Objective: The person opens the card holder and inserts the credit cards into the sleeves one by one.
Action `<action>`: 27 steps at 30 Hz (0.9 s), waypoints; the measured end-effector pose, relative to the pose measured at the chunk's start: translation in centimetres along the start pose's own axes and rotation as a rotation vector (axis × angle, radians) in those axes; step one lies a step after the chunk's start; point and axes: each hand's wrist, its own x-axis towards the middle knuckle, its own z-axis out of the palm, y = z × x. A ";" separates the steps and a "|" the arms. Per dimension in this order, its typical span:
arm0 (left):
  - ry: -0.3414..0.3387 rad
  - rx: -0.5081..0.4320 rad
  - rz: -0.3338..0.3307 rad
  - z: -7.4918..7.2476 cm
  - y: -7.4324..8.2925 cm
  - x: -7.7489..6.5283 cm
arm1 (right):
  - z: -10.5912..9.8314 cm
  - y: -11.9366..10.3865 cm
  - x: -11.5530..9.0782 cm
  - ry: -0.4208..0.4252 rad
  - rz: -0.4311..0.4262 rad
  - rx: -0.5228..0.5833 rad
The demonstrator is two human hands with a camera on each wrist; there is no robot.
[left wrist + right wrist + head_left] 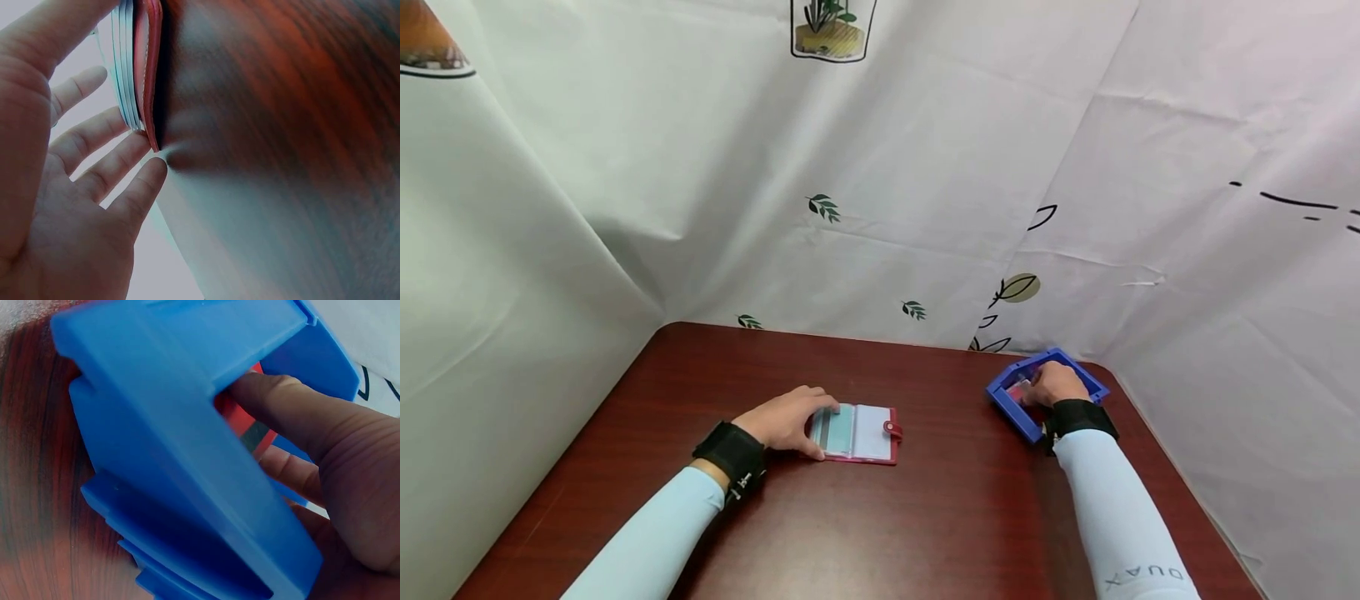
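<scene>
A red card holder (875,433) lies opened flat on the table, with clear sleeves and a snap strap at its right edge. My left hand (786,421) holds its left side, thumb at the near corner and fingers at the far edge. In the left wrist view, fingertips meet the ends of the stacked sleeves (127,69). My right hand (1060,385) reaches down into a blue plastic bin (1004,396) at the far right. There its thumb and fingers pinch a red card with a dark stripe (253,435), partly hidden by the bin's wall.
The dark red wooden table (940,517) has rounded far corners. White cloth printed with leaves (880,167) hangs right behind it and along both sides. The bin stands near the far right corner, close to the cloth.
</scene>
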 end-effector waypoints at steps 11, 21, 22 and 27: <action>-0.008 0.009 0.024 -0.2 0.1 -0.1 | -0.3 0.5 0.1 0.087 -0.046 0.001; -0.004 0.006 0.024 -0.3 0.2 -0.1 | -1.5 -0.4 -0.5 0.203 -0.121 0.030; -0.004 0.004 0.023 -0.3 0.2 -0.1 | -1.6 -0.6 -0.6 0.201 -0.127 0.033; -0.010 0.001 0.017 -0.2 0.0 -0.1 | -2.5 -1.6 -1.1 0.226 -0.172 -0.005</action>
